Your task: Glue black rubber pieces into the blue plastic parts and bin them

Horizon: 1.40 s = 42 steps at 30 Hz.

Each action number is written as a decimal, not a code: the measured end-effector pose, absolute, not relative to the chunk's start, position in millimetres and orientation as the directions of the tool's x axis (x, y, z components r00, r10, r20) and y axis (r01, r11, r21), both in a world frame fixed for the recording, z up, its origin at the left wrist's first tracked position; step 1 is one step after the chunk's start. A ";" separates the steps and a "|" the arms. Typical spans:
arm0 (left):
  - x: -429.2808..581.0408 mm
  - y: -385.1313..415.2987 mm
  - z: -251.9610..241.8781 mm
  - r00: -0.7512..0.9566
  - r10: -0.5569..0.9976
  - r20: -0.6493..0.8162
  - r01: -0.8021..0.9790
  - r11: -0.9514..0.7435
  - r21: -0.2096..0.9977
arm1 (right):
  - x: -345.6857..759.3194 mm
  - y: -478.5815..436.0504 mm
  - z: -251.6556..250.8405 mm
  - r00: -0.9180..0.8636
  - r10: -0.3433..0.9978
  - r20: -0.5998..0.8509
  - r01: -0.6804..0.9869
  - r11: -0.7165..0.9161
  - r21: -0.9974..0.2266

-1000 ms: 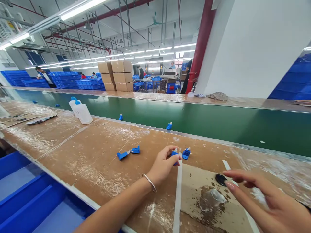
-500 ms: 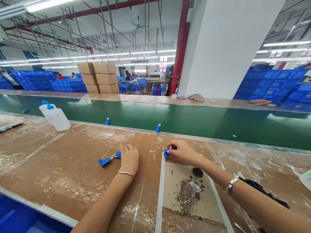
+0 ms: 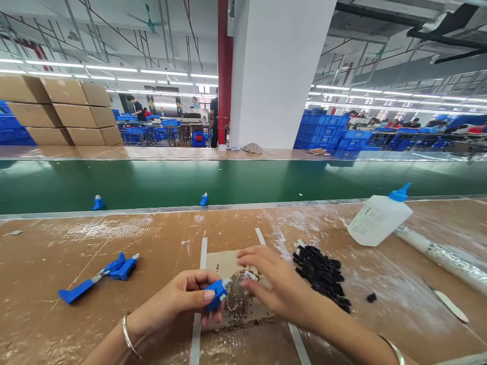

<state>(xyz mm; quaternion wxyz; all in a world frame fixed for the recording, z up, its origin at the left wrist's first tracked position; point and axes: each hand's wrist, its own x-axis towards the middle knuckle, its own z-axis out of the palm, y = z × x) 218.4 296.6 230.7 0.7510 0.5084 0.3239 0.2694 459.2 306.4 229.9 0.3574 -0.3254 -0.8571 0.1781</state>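
The left hand [image 3: 173, 299] pinches a small blue plastic part [image 3: 217, 295] tight, which keeps it steady, above stained card [image 3: 224, 263]. Before, the right hand had a blue part. Now the right hand [image 3: 276, 284] is open, just over a clear cup [image 3: 240, 285]. Farther off lie black bits [image 3: 321, 274] and a white squeeze bottle [image 3: 378, 220].

The long table [image 3: 76, 243], topped with scuffed brown cardboard, carries a pair of blue plastic fittings [image 3: 99, 276] toward its left end, a stained beige cardboard sheet [image 3: 224, 263] at the near middle, a heap of small black plastic pieces [image 3: 319, 271], a tilted white plastic bottle [image 3: 376, 219] with a blue cap near the far edge, and a foil-wrapped roll [image 3: 437, 256] at the right edge.
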 end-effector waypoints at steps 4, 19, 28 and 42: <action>220.2 300.1 226.4 0.475 0.853 -0.216 -0.158 0.324 0.933 | 521.4 334.7 213.5 -0.227 0.922 0.314 0.756 0.370 -0.540; 227.5 297.0 220.0 0.393 0.894 -0.216 -0.109 0.278 0.954 | 537.8 338.6 212.7 -0.189 0.982 0.013 0.051 0.023 -0.998; 227.8 299.9 214.2 0.364 0.907 -0.214 -0.132 0.277 0.952 | 486.9 294.2 229.8 -0.310 0.951 -0.007 -0.682 -0.228 -0.695; 217.5 312.5 215.0 -0.072 0.995 -0.067 -0.117 0.058 0.991 | 507.9 282.0 213.2 -0.181 0.975 0.127 0.291 0.176 -0.940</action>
